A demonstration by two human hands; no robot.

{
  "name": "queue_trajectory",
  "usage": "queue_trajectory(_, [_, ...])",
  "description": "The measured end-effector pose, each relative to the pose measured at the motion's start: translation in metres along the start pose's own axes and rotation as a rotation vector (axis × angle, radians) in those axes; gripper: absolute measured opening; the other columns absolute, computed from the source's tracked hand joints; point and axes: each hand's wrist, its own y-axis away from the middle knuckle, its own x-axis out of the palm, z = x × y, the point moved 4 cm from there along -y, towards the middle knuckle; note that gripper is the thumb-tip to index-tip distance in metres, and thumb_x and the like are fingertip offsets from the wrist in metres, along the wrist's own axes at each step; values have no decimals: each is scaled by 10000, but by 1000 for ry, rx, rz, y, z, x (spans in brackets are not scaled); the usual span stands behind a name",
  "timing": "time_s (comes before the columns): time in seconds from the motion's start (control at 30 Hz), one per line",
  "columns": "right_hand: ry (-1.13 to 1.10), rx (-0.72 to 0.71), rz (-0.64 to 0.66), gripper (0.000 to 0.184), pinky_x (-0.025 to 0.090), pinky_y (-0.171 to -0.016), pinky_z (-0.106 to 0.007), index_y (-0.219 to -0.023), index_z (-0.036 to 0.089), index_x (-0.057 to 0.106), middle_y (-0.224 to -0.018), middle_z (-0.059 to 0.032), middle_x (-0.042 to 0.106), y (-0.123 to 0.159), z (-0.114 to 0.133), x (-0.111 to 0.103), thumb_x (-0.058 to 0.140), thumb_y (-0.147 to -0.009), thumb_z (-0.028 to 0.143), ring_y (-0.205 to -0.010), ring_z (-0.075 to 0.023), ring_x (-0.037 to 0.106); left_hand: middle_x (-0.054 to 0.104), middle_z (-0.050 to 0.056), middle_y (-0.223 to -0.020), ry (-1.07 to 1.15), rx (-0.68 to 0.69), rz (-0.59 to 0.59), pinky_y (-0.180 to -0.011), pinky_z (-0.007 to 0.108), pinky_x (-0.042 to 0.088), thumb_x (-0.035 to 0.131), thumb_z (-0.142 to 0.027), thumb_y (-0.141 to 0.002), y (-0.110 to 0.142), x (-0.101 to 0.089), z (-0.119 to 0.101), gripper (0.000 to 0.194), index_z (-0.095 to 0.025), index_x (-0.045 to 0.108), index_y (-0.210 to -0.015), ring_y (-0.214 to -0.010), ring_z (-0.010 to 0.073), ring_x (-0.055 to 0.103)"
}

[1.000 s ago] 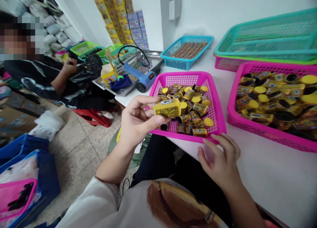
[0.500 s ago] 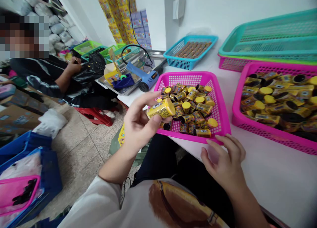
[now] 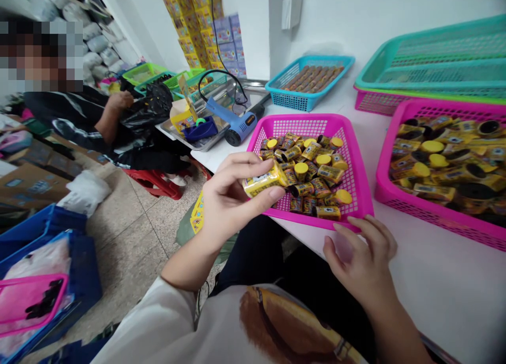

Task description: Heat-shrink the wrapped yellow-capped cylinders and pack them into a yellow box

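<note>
A worker's bench holds small yellow-and-black containers. At near left, a blue crate (image 3: 87, 272) holds a pink tray (image 3: 16, 303) with black pieces. Beyond it, a co-worker (image 3: 85, 123) in a striped dark jacket sits on a red stool (image 3: 158, 184); yellow boxes (image 3: 185, 29) are stacked at the far wall. The left hand (image 3: 233, 193) pinches a yellow canister (image 3: 264, 180), tilted, between thumb and fingers, by the left edge of a pink basket (image 3: 302, 219). A blue heat gun (image 3: 239, 124) lies behind it. The basket, filled with loose containers, stands on a white table (image 3: 430, 269), nearer than a blue basket (image 3: 292, 99) of brown cylinders in rows. The right hand (image 3: 363, 253), fingers loosely spread, reaches the basket's near-right corner. At right, a second pink basket (image 3: 435, 218) is heaped with containers, nearer than a teal basket (image 3: 435, 75).
</note>
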Motion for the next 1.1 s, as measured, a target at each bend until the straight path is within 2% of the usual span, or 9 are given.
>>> queue_trajectory(0.1, [-5, -4, -1, 439, 496, -1146, -480, -1212, 113, 622, -1234, -170, 608, 0, 0, 0, 822, -824, 162, -1354, -335, 553, 716, 23, -1063, -10, 11, 7, -719, 221, 573, 897, -288, -857, -1, 1, -2, 344, -343, 809, -1185, -911, 119, 694])
queue_trajectory(0.33, [-7, 0, 5, 459, 484, -1161, -482, -1222, 115, 616, -1249, -173, 602, 0, 1, 0, 828, -817, 157, -1371, -337, 539, 729, 30, -1048, -5, 6, -3, -819, 260, 590, 919, -274, -823, 0, 1, -1, 319, -309, 816, -1123, -969, 137, 706])
queue_trajectory(0.53, [-11, 5, 2, 453, 482, -1169, -476, -1216, 119, 623, -1243, -168, 606, 0, 0, 0, 831, -815, 160, -1368, -329, 545, 732, 13, -963, -1, 1, 21, -850, 286, 610, 868, -264, -877, -2, 1, -2, 90, -293, 828, -953, -911, 123, 710])
queue_trajectory(0.9, [-3, 7, 7, 465, 506, -1140, -494, -1227, 128, 614, -1249, -170, 604, 0, 1, 0, 828, -815, 158, -1361, -335, 543, 799, 60, -1127, -4, -120, 67, -945, 368, 626, 833, -333, -907, 2, 1, 1, 202, -300, 827, -1106, -1050, 197, 754])
queue_trajectory(1.1, [-4, 1, 3, 466, 506, -1140, -482, -1233, 128, 613, -1250, -166, 605, 0, 1, -1, 828, -821, 162, -1363, -325, 543, 801, 57, -1076, -15, -54, 78, -906, 362, 638, 837, -290, -893, 2, 2, -1, 170, -286, 832, -1063, -993, 188, 763])
